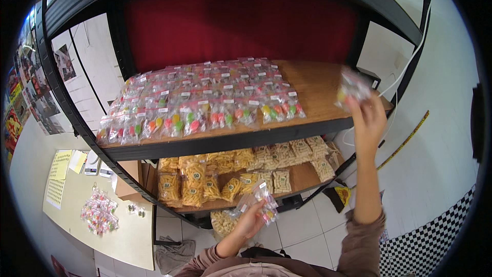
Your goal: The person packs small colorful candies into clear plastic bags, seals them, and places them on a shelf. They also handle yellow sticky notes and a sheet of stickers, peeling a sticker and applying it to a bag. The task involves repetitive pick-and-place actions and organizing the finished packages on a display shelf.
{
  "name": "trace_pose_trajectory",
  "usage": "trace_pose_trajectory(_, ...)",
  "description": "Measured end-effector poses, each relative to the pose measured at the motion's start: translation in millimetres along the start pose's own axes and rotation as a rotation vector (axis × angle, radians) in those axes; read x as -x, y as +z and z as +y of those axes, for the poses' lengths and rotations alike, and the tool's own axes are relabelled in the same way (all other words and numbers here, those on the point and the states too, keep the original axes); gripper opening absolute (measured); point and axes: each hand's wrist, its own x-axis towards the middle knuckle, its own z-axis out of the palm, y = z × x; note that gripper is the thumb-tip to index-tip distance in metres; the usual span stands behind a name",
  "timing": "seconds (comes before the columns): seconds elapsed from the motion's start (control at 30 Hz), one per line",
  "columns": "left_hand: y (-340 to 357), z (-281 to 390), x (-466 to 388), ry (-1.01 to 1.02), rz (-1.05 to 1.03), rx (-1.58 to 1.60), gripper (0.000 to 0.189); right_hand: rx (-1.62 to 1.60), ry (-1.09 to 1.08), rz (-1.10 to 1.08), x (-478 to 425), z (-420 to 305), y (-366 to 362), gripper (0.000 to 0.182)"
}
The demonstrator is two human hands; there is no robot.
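My left hand [251, 219] grips a small bunch of clear zip bags of wrapped candies [269, 209], low in front of the shelving. On the right, my right hand [368, 113] is raised and pinches one blurred zip bag of candies [351, 84] by its lower part, near the right end of the upper wooden shelf [315, 88]. Rows of similar candy bags [221, 117] with small white labels and red zip strips lie overlapping on the left and middle of that shelf.
The lower shelf [303, 173] holds bags of yellow stick snacks [196, 177] and paler ones [282, 181]. At left, a cream table [130, 242] bears a candy-bag pile [99, 213], sticker sheets [57, 177] and a scale [91, 167]. A white cable [409, 63] hangs by the right post.
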Motion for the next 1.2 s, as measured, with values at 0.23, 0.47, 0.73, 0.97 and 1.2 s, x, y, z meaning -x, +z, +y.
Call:
trace_pose_trajectory(0.23,-10,6,-7,0.079,0.05,-0.001,0.025,0.316,0.098,-0.428,-125,112,83,0.045)
trace_pose_trajectory(0.47,-10,30,-12,0.217,0.16,0.066,0.025,0.517,0.009,-0.627,-157,196,142,0.027)
trace_pose_trajectory(0.73,-13,48,-24,0.203,0.092,0.107,0.029,0.633,0.026,-0.801,-157,206,171,0.021)
trace_pose_trajectory(0.97,1,65,-26,0.171,0.048,0.084,0.031,0.592,0.136,-0.871,-152,184,164,0.027)
trace_pose_trajectory(1.2,19,75,-30,0.312,0.027,-0.594,0.029,0.333,-0.287,-0.483,-111,64,106,0.017)
